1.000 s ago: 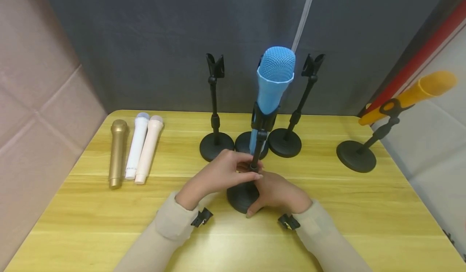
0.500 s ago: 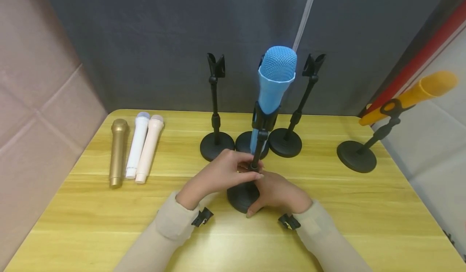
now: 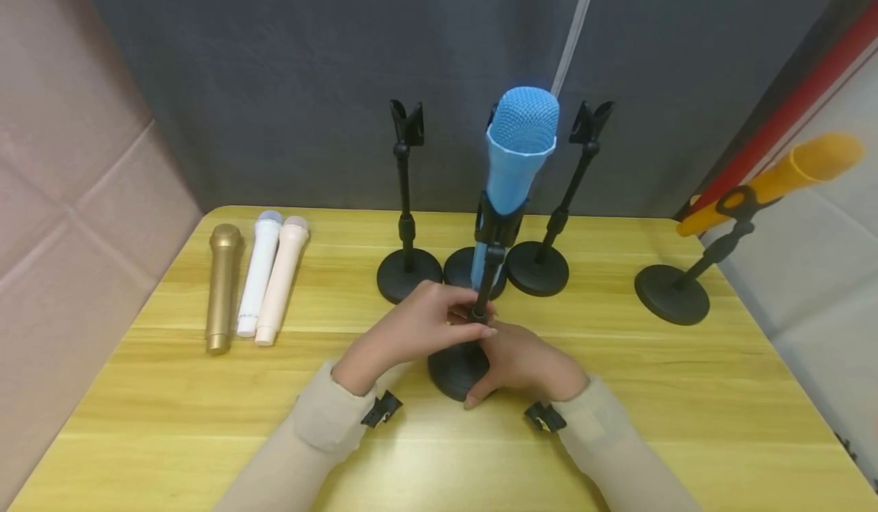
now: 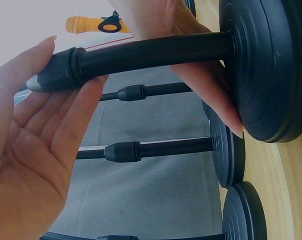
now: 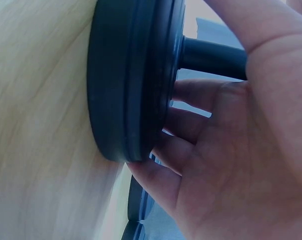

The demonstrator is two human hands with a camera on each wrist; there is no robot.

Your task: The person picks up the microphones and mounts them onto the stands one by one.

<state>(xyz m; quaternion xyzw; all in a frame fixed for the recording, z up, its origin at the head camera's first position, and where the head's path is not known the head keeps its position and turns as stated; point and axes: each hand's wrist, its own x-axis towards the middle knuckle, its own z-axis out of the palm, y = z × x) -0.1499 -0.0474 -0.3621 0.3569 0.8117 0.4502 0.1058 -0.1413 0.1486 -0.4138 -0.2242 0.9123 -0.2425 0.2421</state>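
A blue microphone (image 3: 517, 169) sits head-up in the clip of a black microphone stand (image 3: 488, 276) in front of me. My left hand (image 3: 418, 325) holds this stand's pole at its collar (image 4: 63, 70), thumb on one side and fingers on the other. Low down, my right hand (image 3: 524, 363) grips the round base (image 5: 136, 90), with fingertips at its far rim and the thumb at the near side in the head view. The base stands on the wooden table, partly covered by both hands.
Behind are stands with bare clips, one left (image 3: 405, 222) and one right (image 3: 559, 215); another base (image 3: 456, 268) shows between them. An orange microphone (image 3: 768, 184) rests in a stand at right. Gold (image 3: 222, 291), white (image 3: 258, 276) and pale pink (image 3: 281, 283) microphones lie at left.
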